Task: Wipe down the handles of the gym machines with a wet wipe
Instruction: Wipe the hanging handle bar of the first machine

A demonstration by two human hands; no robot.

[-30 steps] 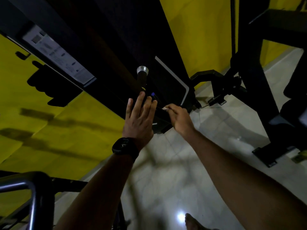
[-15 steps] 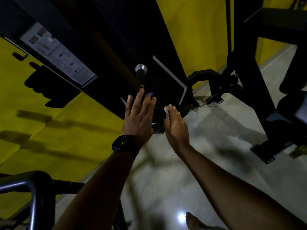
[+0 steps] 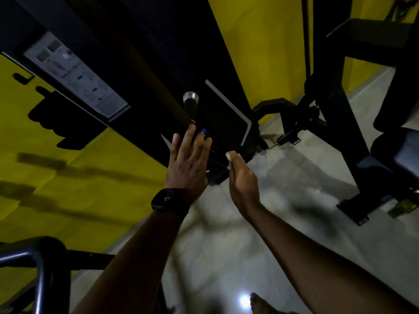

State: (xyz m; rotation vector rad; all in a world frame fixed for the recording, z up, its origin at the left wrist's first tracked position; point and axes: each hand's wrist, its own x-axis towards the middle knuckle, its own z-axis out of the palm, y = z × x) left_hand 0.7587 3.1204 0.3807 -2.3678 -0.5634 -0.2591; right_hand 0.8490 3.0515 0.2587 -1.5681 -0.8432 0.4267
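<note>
The white wet wipe (image 3: 229,157) is pinched, bunched small apparently for rubbing, at the fingertips of the right hand (image 3: 243,184), just right of and below the chrome-capped black handle (image 3: 190,107), whose base is touched by the straight, flat fingers of the left hand (image 3: 188,164), probably to steady the machine (image 3: 224,125).

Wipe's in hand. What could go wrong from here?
1. The wipe, a small wad pinched in the right hand, is off the handle; the grip may get skipped.
2. The left hand lies flat at that handle's base and could block the stroke.
3. Bare foot on glossy floor: drips might cause a slip.
</note>
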